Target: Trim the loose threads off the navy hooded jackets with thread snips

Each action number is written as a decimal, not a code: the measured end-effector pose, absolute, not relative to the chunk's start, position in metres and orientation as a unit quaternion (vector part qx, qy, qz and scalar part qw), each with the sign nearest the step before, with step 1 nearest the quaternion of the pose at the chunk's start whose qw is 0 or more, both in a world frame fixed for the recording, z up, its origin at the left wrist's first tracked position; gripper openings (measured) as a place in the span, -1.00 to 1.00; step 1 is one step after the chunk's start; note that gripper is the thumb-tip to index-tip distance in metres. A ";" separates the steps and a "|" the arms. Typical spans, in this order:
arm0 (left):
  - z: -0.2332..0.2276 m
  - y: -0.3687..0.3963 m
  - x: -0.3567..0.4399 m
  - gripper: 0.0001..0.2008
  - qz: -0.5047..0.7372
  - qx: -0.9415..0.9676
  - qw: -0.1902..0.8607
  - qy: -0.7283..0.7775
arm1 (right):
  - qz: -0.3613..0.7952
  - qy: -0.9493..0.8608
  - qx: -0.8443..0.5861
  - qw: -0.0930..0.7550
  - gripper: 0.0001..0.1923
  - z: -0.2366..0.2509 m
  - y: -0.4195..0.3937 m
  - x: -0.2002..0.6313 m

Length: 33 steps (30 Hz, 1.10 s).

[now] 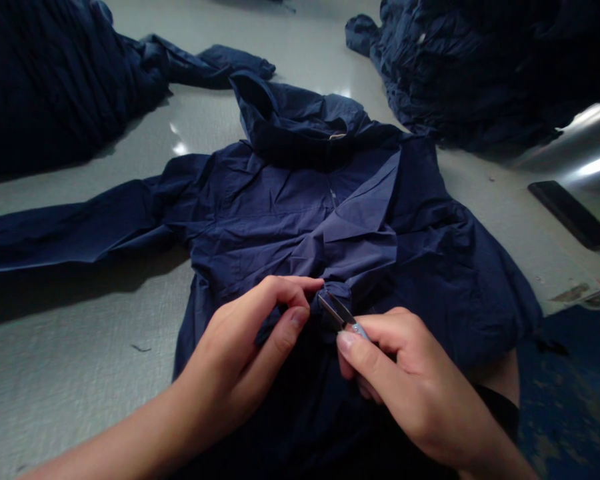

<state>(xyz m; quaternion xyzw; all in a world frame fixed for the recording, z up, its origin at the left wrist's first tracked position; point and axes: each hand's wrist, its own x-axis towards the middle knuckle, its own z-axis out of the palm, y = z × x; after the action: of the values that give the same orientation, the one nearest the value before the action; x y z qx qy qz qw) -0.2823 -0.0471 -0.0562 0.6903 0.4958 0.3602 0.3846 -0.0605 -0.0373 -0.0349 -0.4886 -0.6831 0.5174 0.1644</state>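
Observation:
A navy blue jacket (pixel 275 200) lies spread in front of me, its collar away from me and one sleeve stretched to the left. My right hand (pixel 400 367) grips small thread snips (pixel 347 317), blades pointing up and left at a bunched bit of the fabric. Close to the blade tips, my left hand (pixel 260 333) pinches the jacket's cloth between thumb and fingers. Whether a thread lies between the blades is too small to tell.
Piles of navy garments lie at the back left (pixel 65 87) and back right (pixel 460 73). A black phone (pixel 573 213) rests at the right of the pale table (pixel 80 360). A loose thread (pixel 141 349) is on the tabletop at left.

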 end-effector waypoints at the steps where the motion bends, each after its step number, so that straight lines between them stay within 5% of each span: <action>1: -0.056 -0.047 -0.282 -0.90 0.361 0.691 0.383 0.496 | 0.524 -0.680 -0.487 0.161 -0.48 -0.034 -0.038 -0.060; 24: -0.057 -0.047 -0.281 -0.89 0.343 0.746 0.339 0.460 | 0.569 -0.642 -0.485 0.172 -0.49 -0.039 -0.030 -0.061; 30: -0.053 -0.049 -0.280 -0.75 0.352 0.693 0.398 0.487 | 0.538 -0.557 -0.533 0.341 -0.55 -0.048 -0.033 -0.064; 33: -0.050 -0.050 -0.281 -0.73 0.356 0.706 0.405 0.460 | 0.464 -0.594 -0.559 0.345 -0.63 -0.051 -0.030 -0.067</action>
<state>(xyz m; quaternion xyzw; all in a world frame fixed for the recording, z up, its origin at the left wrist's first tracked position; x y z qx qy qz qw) -0.2809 -0.0495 -0.0505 0.7055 0.4599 0.3557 0.4052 -0.0668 -0.0305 -0.0514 -0.5592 -0.5940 0.4644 0.3447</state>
